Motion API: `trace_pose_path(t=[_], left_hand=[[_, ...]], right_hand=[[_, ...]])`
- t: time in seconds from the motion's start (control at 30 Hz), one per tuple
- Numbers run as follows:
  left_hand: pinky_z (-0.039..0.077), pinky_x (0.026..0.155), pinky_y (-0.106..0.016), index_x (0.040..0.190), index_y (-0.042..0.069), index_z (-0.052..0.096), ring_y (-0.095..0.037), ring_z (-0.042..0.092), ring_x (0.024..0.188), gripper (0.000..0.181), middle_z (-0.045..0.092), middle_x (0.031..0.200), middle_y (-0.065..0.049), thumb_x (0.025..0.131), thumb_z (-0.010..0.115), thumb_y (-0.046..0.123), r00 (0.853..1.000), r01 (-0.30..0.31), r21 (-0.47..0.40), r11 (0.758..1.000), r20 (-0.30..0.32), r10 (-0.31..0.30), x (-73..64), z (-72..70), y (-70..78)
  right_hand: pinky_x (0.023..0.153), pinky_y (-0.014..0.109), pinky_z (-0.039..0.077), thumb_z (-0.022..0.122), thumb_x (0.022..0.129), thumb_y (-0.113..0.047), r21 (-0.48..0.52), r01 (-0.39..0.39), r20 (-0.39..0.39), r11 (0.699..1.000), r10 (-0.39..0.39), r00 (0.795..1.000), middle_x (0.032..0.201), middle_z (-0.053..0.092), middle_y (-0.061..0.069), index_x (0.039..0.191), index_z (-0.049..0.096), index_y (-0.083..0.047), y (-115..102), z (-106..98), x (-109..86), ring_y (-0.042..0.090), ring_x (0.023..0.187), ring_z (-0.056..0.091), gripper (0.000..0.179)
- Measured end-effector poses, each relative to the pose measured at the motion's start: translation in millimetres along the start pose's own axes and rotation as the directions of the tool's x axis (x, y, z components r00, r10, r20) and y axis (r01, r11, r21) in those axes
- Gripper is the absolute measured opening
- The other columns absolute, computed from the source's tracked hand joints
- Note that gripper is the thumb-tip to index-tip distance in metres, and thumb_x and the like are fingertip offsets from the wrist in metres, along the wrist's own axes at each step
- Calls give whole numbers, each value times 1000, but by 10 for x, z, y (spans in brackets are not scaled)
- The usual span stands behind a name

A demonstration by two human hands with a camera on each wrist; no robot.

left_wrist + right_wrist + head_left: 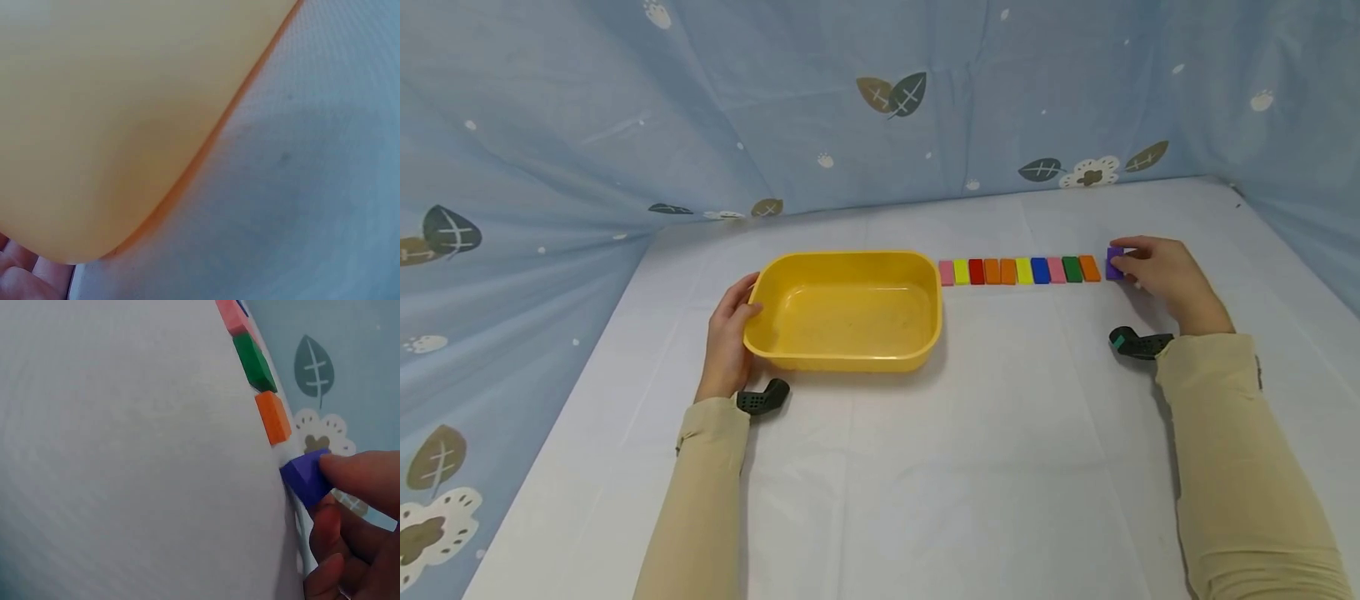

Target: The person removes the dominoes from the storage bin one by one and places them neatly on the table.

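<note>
A purple block (1115, 263) is pinched between the thumb and fingers of my right hand (1165, 275), just right of the row's last block, an orange one (1090, 268). The right wrist view shows the purple block (307, 477) tilted, with a small gap to the orange block (273, 417). On the left, my left hand (727, 337) grips the left side of a yellow plastic basin (842, 364), thumb at its rim. In the left wrist view the basin's wall (125, 125) fills much of the picture, and only a few fingertips (25, 284) show below it.
A line of colored blocks, among them blue (1040, 270), green (1072, 268) and red (976, 272), runs rightward from the basin's right edge. White cloth (970, 467) covers the table. Behind it hangs a blue patterned curtain (820, 108).
</note>
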State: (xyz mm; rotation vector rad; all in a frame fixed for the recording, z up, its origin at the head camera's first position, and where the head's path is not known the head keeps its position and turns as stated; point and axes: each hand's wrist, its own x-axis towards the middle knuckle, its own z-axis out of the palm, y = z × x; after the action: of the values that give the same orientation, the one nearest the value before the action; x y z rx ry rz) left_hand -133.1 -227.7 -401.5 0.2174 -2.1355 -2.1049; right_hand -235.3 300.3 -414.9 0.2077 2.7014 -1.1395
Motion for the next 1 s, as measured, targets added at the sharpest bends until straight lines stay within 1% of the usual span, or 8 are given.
trace_pose_path(t=[0.07,0.13,0.17,0.27,0.47,0.7,0.83,1.0], left_hand=[[38,96,-28,132,20,42,-21,40,118,44,38,135,1,90,40,10,1000,1,0,1000,-4,-1,10,-6,-10],[38,96,-28,132,20,42,-22,40,118,44,38,135,1,90,40,10,1000,1,-2,1000,-5,-1,14,-7,-13],[37,96,-28,132,19,42,-22,40,118,44,38,135,0,89,40,10,1000,1,0,1000,-5,-1,7,-1,-1],[36,97,-30,133,18,41,-23,40,118,45,38,135,0,89,40,9,1000,0,11,1000,-3,0,-28,25,48],[34,99,-32,134,16,40,-24,39,119,45,37,136,-1,89,39,9,1000,0,13,1000,7,0,-72,59,107],[37,96,-27,132,19,42,-21,40,119,44,38,135,1,89,41,9,1000,-4,-5,1000,-7,4,-1,19,20],[38,94,-24,132,19,43,-19,40,118,44,37,135,1,89,42,9,999,-25,-18,1000,-22,25,26,-16,-36],[37,96,-24,133,16,41,-19,38,120,47,36,137,1,88,39,4,999,-46,-50,998,-16,45,4,-31,-44]], right_hand=[[77,41,46,42,92,-36,-14,-2,1,1000,2,1000,127,36,25,138,32,-9,-17,11,0,37,107,38,55],[89,52,39,45,92,-32,-31,-5,-9,1000,4,1000,128,35,27,138,32,-8,-34,24,-5,40,109,36,53],[93,54,35,46,91,-30,-39,-7,-14,999,6,1000,127,35,27,138,33,-7,-35,31,-3,41,109,35,53],[92,55,34,46,91,-27,-55,-6,-22,998,4,1000,126,36,26,136,34,-6,-34,38,-3,40,107,36,51],[89,56,35,42,92,-35,-131,22,-8,991,-24,1000,122,37,29,134,36,-3,-27,47,14,42,103,37,53],[89,59,33,42,92,-35,-193,55,10,980,-54,999,121,36,31,132,38,-3,-13,55,45,44,102,37,52],[88,59,33,42,92,-36,-193,69,8,979,-69,998,121,38,31,131,40,-3,13,60,68,43,102,37,51],[87,58,35,44,91,-34,-183,73,7,980,-73,997,120,39,30,130,41,-3,33,75,82,42,100,39,49]])
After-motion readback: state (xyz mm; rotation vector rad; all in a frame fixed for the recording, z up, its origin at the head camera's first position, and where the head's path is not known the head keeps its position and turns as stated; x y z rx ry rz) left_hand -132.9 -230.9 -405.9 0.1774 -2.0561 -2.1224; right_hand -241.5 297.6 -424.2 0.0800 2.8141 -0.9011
